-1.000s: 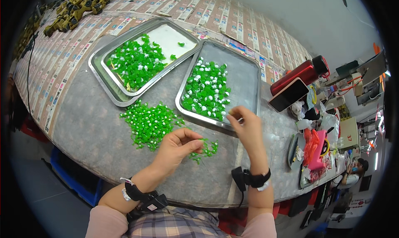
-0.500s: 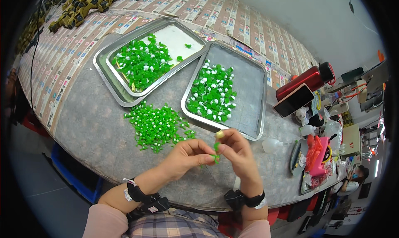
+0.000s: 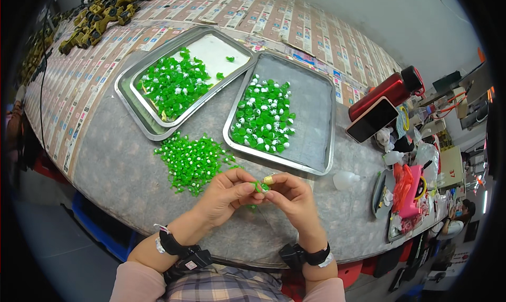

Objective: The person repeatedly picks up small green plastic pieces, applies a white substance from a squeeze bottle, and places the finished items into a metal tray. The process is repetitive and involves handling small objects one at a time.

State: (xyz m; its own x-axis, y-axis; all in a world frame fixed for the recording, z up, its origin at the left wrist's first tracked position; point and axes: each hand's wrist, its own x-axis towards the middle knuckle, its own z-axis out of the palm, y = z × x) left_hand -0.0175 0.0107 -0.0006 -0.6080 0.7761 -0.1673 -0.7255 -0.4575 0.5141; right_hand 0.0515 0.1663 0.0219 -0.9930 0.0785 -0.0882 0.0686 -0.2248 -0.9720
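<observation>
My left hand (image 3: 227, 194) and my right hand (image 3: 293, 200) meet over the near part of the table. Between their thumbs and fingertips they pinch small green plastic parts (image 3: 259, 187); whether these are one joined piece or two, I cannot tell. A yellowish cover sits on a finger of the right hand. Just beyond the left hand lies a loose pile of small green pieces with white dots (image 3: 191, 162). Farther off, a metal tray (image 3: 311, 117) holds green and white ball-like pieces (image 3: 265, 114). Left of it, stacked trays (image 3: 224, 49) carry larger green and white pieces (image 3: 174, 83).
On the right stand a red bottle (image 3: 380, 97), a phone (image 3: 372, 119) leaning against it, and a clear squeeze bottle (image 3: 345, 181). Beyond them are a pink container (image 3: 412, 191) and other clutter. Olive toy vehicles (image 3: 103, 17) are heaped at the far left.
My hands have come closer together, and the right hand has moved left and slightly down. The green parts held apart before now touch or overlap at the fingertips.
</observation>
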